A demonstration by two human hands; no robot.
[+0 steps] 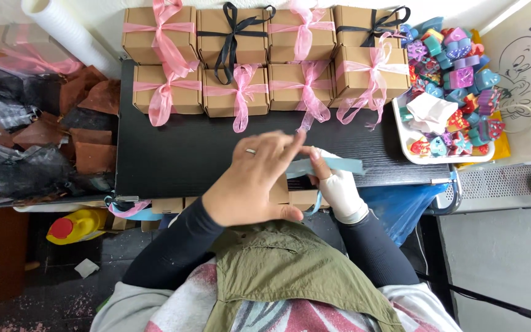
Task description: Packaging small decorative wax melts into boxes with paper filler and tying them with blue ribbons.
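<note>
Left hand [259, 181] clamps box [281, 192] at bench [179, 150] front edge; right hand [339, 187] pinches blue ribbon [333, 166]. Risk: ribbon slips off the corner if tension drops.

matt cardboard boxes [235, 92], satin ribbon [333, 165], dark wood-grain table [179, 154].

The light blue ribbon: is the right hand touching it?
Touching. The head view shows the right hand, wrapped in white, with its fingers closed on the light blue ribbon where the band crosses them. The left hand hides the small box beneath.
</note>
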